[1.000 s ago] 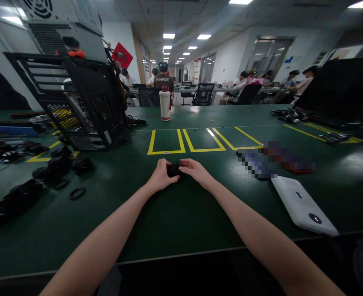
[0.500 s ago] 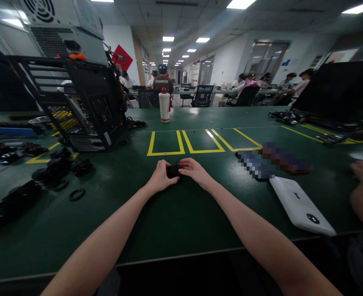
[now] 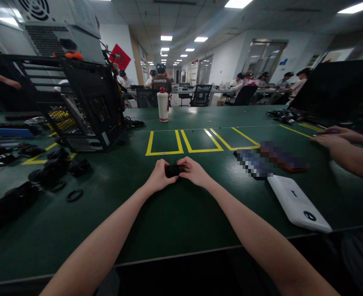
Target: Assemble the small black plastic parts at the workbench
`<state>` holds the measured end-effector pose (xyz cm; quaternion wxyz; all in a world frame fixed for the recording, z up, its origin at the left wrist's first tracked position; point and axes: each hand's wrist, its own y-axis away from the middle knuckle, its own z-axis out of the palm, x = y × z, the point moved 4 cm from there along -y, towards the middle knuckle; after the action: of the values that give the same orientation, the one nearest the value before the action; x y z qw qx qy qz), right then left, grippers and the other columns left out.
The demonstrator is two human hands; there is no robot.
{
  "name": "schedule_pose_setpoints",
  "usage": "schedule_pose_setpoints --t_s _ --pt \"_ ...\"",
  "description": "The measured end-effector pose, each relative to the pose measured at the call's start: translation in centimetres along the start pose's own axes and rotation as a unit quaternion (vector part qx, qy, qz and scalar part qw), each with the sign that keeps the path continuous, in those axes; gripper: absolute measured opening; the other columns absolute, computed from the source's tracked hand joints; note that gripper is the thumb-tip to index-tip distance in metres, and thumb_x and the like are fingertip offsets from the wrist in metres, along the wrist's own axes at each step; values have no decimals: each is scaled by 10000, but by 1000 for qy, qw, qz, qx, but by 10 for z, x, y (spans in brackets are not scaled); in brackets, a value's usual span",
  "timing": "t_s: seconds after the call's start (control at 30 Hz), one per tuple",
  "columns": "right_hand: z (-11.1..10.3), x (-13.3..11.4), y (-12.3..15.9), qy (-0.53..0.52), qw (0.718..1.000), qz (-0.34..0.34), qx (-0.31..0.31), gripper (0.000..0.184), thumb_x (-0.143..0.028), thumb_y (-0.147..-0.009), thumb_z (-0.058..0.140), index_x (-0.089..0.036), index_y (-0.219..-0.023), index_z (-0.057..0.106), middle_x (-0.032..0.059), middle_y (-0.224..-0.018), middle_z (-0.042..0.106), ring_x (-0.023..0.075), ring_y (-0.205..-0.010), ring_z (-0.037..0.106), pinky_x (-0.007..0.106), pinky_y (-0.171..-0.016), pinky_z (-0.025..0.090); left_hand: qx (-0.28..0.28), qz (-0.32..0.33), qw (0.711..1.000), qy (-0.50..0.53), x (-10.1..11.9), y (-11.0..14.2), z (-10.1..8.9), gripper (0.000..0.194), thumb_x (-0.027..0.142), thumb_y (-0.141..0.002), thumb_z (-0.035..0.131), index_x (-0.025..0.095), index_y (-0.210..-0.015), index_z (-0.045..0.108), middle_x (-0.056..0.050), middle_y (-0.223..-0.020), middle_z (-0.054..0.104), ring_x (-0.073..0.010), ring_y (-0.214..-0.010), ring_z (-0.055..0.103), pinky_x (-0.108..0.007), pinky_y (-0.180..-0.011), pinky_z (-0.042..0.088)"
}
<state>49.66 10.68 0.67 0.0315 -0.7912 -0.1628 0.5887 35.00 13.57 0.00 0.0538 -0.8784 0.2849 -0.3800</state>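
Note:
Both hands meet over the green table [image 3: 181, 213], just in front of the yellow tape boxes. My left hand [image 3: 159, 177] is closed round a small black part [image 3: 173, 170], thumb on the near side and fingers behind. From the right, the bent fingers of my right hand [image 3: 194, 170] pinch the part's right end, where a thin upright dark edge shows. Fingers cover much of the part, and its exact kind cannot be made out. Several similar black pieces [image 3: 50, 166] lie in a row to the left, with a black ring [image 3: 74, 195] beside them.
An opened computer case [image 3: 89, 107] stands at the left with a power supply [image 3: 61, 24] on top. A white tumbler [image 3: 163, 106] stands at the back. Phones and a white device [image 3: 299, 201] lie right, near another person's hands [image 3: 338, 137]. A dark monitor [image 3: 329, 90] is behind them.
My right fingers have closed in on the part's right end, and a thin edge there shows more clearly. At the right, another person's hands have moved forward over the table.

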Motion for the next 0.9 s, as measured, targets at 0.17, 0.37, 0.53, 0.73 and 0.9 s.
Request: schedule_pose_setpoints --t_s 0.17,0.37,0.53,0.73,0.9 --pt "1 3 2 11 1000 -22 11 480 -83 -605 591 -214 -1046 456 27 -1111 458 177 -1100 428 411 -973 310 -11 5 1000 5 0 0 1 395 367 -611 601 170 -886 399 -32 -901 433 -159 -800 474 -321 -686 431" --pt "4 14 0 -62 997 45 2 417 -150 -665 570 -188 -1066 462 65 -1122 464 175 -1072 465 391 -944 353 -9 3 1000 10 -3 0 1 406 373 -602 607 171 -885 397 -32 -901 438 -155 -783 477 -322 -675 429" --pt "4 4 1 -84 995 25 -39 364 -137 -646 591 -196 -989 485 29 -1042 523 158 -1012 508 374 -892 401 1 21 1000 5 -4 -1 2 394 392 -608 596 169 -867 401 -27 -868 441 -149 -761 469 -311 -657 417" --pt "2 0 -1 -82 996 22 -1 174 -199 -676 569 -167 -842 526 18 -913 564 136 -894 552 355 -852 419 5 3 1000 8 -3 -1 3 401 364 -581 621 166 -856 406 -23 -862 441 -149 -761 471 -312 -660 413" --pt "3 8 -4 -110 993 41 9 275 -140 -628 606 -179 -886 516 27 -1011 540 146 -939 541 362 -860 420 4 3 1000 2 -2 -1 2 394 357 -586 619 166 -857 406 -27 -868 444 -154 -771 472 -310 -663 417"
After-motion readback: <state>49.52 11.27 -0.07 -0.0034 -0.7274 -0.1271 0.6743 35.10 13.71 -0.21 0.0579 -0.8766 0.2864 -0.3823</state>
